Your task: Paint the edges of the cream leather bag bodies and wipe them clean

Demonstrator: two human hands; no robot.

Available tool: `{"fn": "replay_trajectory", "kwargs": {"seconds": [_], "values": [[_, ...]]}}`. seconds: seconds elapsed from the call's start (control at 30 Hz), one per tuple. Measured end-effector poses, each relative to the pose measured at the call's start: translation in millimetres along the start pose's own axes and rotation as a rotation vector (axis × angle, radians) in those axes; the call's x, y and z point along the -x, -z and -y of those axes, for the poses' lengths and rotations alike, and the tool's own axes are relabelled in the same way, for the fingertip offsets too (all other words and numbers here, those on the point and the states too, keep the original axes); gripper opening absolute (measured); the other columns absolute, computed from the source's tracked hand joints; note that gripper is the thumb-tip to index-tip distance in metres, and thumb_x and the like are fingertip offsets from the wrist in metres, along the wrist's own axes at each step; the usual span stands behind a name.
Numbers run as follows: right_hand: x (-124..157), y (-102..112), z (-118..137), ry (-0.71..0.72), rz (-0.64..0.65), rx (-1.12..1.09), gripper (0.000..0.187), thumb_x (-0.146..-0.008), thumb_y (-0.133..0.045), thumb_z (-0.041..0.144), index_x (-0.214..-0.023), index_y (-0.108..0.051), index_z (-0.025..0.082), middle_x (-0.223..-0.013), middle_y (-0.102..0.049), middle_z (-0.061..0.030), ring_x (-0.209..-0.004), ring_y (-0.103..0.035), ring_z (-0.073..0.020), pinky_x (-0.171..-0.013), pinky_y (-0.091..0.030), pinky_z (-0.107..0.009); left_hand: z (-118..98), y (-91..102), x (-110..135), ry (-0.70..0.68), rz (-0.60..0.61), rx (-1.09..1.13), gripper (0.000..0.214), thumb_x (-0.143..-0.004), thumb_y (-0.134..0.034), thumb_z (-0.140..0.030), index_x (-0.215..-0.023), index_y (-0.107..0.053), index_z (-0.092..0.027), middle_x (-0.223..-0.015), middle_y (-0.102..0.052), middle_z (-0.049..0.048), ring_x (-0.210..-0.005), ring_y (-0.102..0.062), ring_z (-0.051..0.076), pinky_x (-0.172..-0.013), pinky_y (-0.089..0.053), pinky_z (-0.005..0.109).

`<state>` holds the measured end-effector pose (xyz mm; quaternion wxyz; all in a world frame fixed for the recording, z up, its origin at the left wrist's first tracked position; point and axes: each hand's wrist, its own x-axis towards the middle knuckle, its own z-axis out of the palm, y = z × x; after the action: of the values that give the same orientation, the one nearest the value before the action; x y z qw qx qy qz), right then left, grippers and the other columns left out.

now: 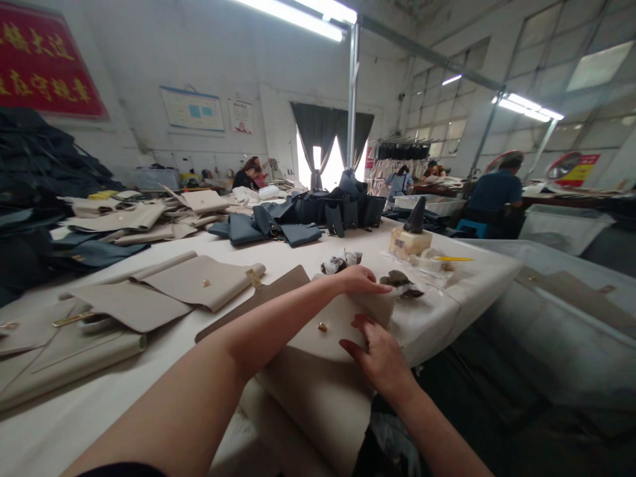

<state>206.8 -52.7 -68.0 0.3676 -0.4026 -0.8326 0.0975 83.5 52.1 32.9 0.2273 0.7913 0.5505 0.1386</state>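
A beige leather bag piece (pixel 303 391) with a small gold stud (pixel 322 326) hangs over the table's near edge in front of me. My left hand (pixel 358 279) reaches across it and is closed on its far right corner. Lower down, my right hand (pixel 380 351) grips the right side of the same piece, thumb and fingertips on the face near the stud. Some of its fingers are hidden. Behind my left forearm lies a brownish flap (pixel 268 295) with a gold clasp plate (pixel 254 277).
More beige bag pieces (pixel 199 281) lie at left, with dark blue bags (pixel 298 215) behind. A block with a dark cone (pixel 414 218), a yellow stick (pixel 456 259) and crumpled rags (pixel 401 283) sit right. A plastic bin (pixel 571 318) stands beside the table. Several people work farther back.
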Motion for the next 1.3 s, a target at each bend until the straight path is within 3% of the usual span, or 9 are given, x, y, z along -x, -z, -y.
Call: {"fn": "replay_trajectory", "kwargs": {"seconds": [0.13, 0.23, 0.33, 0.47, 0.77, 0.9, 1.0, 1.17, 1.3], "values": [[10.0, -9.3, -3.0, -0.089, -0.050, 0.051, 0.034, -0.076, -0.070, 0.030, -0.106, -0.066, 0.013, -0.130, -0.054, -0.0173, -0.117, -0.051, -0.0325, -0.099, -0.042, -0.045, 32.8, 29.6, 40.0, 0.004, -0.234, -0.033, 0.055, -0.067, -0.068, -0.050, -0.110, -0.066, -0.015, -0.118, -0.063, 0.0081, -0.109, -0.057, 0.025, -0.093, -0.041, 0.028], [17.8, -12.0, -5.3, -0.058, -0.037, 0.062, 0.036, -0.076, -0.070, 0.028, -0.107, -0.068, 0.011, -0.131, -0.053, -0.0189, -0.118, -0.049, -0.0332, -0.100, -0.041, -0.048, 65.9, 44.1, 85.7, 0.167, -0.386, -0.039, 0.057, -0.069, -0.066, -0.049, -0.113, -0.063, -0.014, -0.118, -0.062, 0.0105, -0.104, -0.059, 0.025, -0.088, -0.045, 0.029], [19.1, -15.0, -6.7, -0.054, -0.043, 0.044, 0.034, -0.075, -0.070, 0.028, -0.105, -0.069, 0.012, -0.128, -0.056, -0.0186, -0.116, -0.051, -0.0331, -0.098, -0.042, -0.049, 89.9, 41.2, 129.7, 0.399, -0.281, 0.056, 0.063, -0.067, -0.066, -0.052, -0.116, -0.060, -0.013, -0.102, -0.068, 0.0092, -0.091, -0.063, 0.024, -0.077, -0.048, 0.029], [18.5, -18.4, -7.4, -0.068, -0.057, -0.012, 0.030, -0.074, -0.067, 0.028, -0.100, -0.071, 0.012, -0.126, -0.057, -0.0185, -0.115, -0.052, -0.0332, -0.098, -0.042, -0.050, 97.3, 27.5, 159.7, 0.475, -0.034, 0.256, 0.078, -0.058, -0.073, -0.054, -0.123, -0.055, -0.014, -0.099, -0.070, 0.0063, -0.090, -0.064, 0.024, -0.078, -0.047, 0.029], [30.9, -2.3, -13.9, -0.212, -0.277, -0.144, 0.033, -0.081, -0.052, 0.036, -0.099, -0.070, 0.015, -0.130, -0.056, -0.0166, -0.118, -0.053, -0.0313, -0.100, -0.042, -0.051, 85.2, 25.1, 151.5, 0.416, -0.101, 0.100, 0.034, -0.052, -0.075, -0.041, -0.074, -0.064, -0.017, -0.074, -0.067, 0.0015, -0.081, -0.063, 0.024, -0.066, -0.045, 0.029], [37.7, 1.2, -10.9, -0.297, -0.219, -0.223, 0.035, -0.074, -0.057, 0.036, -0.099, -0.071, 0.015, -0.135, -0.051, -0.0163, -0.122, -0.050, -0.0329, -0.101, -0.041, -0.052, 83.8, 23.8, 156.7, 0.456, 0.001, 0.711, 0.040, -0.053, -0.078, -0.038, -0.081, -0.064, -0.015, -0.073, -0.069, 0.0031, -0.069, -0.064, 0.020, -0.061, -0.048, 0.028], [38.9, 3.1, 0.0, -0.358, -0.217, -0.383, 0.038, -0.073, -0.059, 0.040, -0.100, -0.071, 0.016, -0.136, -0.050, -0.0160, -0.123, -0.049, -0.0330, -0.096, -0.047, -0.049, 85.5, 28.2, 159.3, 0.372, 0.001, 1.080, 0.041, -0.054, -0.082, -0.032, -0.084, -0.063, -0.013, -0.074, -0.070, 0.0050, -0.060, -0.064, 0.016, -0.057, -0.051, 0.027], [30.1, 23.4, 28.2, -0.387, -0.228, -0.703, 0.037, -0.073, -0.067, 0.047, -0.095, -0.072, 0.018, -0.128, -0.058, -0.0156, -0.116, -0.055, -0.0316, -0.097, -0.045, -0.047, 85.3, 47.1, 142.4, 0.236, -0.185, 1.217, 0.017, -0.071, -0.073, -0.022, -0.078, -0.061, -0.012, -0.066, -0.068, 0.0040, -0.054, -0.064, 0.014, -0.052, -0.050, 0.022], [18.2, 49.6, 56.7, -0.211, -0.232, -0.799, 0.035, -0.081, -0.066, 0.046, -0.105, -0.070, 0.022, -0.135, -0.053, -0.0127, -0.125, -0.047, -0.0297, -0.106, -0.036, -0.048, 83.6, 53.3, 112.6, 0.137, -0.210, 1.271, 0.012, -0.081, -0.061, -0.016, -0.090, -0.066, -0.009, -0.068, -0.070, 0.0072, -0.053, -0.065, 0.016, -0.053, -0.052, 0.024]]}}
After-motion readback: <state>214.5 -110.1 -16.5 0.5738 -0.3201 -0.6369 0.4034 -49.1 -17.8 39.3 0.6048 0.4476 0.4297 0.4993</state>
